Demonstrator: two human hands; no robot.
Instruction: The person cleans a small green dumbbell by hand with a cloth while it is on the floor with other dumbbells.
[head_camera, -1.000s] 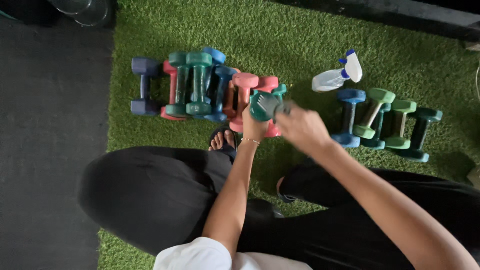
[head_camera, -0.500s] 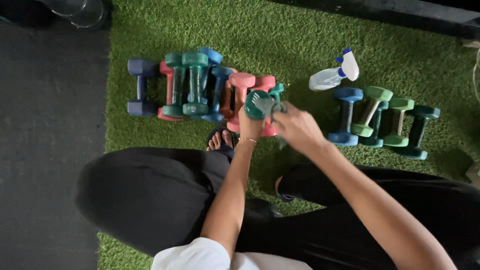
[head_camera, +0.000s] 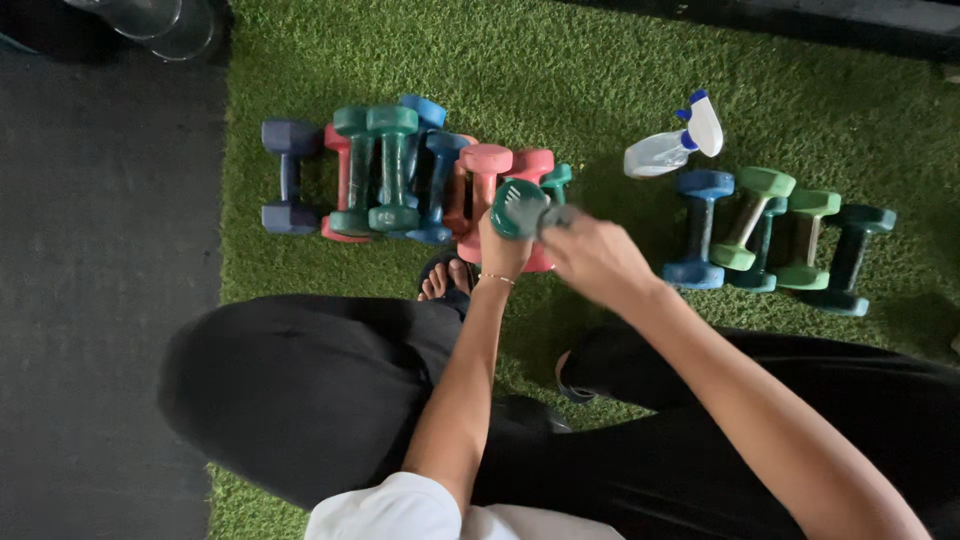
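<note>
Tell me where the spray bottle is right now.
In the head view the white spray bottle lies on its side on the green turf, upper right of centre, just above the blue dumbbell that starts the right-hand row, beyond the right hand.

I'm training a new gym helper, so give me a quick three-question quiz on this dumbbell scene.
1. True or false: the left hand grips a teal dumbbell.
2. The white plastic spray bottle with blue trigger lies on: A) green artificial turf B) dark rubber floor.
3. Fill in: the right hand is at the dumbbell's ___ end.

Key: 1 true; 2 A; 3 right.
</note>
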